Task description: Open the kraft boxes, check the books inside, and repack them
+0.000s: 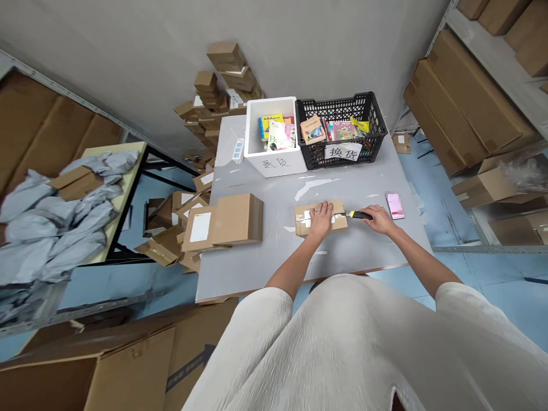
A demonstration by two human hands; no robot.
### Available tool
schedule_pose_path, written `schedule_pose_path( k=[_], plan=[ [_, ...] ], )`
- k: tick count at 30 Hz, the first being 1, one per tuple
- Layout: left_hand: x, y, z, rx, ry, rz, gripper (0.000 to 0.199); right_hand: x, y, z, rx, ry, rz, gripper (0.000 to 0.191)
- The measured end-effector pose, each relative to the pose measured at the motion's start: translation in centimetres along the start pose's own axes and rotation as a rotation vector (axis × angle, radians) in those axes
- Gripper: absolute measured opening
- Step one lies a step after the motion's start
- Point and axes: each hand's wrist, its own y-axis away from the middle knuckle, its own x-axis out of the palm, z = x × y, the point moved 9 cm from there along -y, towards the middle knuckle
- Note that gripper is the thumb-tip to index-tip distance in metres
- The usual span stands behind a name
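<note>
A small cardboard box (302, 224) with tape and a white label lies on the grey table in front of me. My left hand (321, 218) lies on top of it, palm down with the fingers stretched out. In my right hand (379, 219) is a utility knife (360, 215) with a black and yellow handle, its fingers wrapped round the grip. The knife's front end points left and meets the right end of the box, near its taped seam. Whether the blade is in the cardboard is too small to tell.
Behind the box stand a white bin (274, 162) and a black crate (312, 157), both holding books. Brown cartons (235, 220) sit at the table's left. A pink-screened phone (395, 205) lies right of my right hand. Grey parcels (72, 222) fill a shelf at left.
</note>
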Motion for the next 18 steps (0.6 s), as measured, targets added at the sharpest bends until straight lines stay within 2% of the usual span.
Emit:
schedule_pose_path(
  k=[5,10,11,14,18],
  plan=[
    [-0.3,0.3,-0.1,-0.011,0.013,0.012,0.068,0.4,0.1,0.1,0.003,-0.053,0.006,0.045],
    [-0.6,0.4,-0.2,-0.022,0.052,0.044,0.07,-2.3,0.0,-2.8,0.119,-0.05,-0.124,0.047],
    [-0.6,0.4,-0.3,-0.028,0.054,0.048,0.07,-2.4,-0.1,-3.1,0.114,-0.049,-0.113,0.048],
    [-0.9,0.3,-0.4,-0.038,0.058,0.046,0.067,-1.8,-1.0,-2.7,0.083,-0.066,-0.071,0.051],
    [-1.4,0.9,-0.4,-0.018,0.083,0.04,0.064,-0.6,-2.5,-1.7,0.126,-0.113,-0.097,0.054]
  ],
)
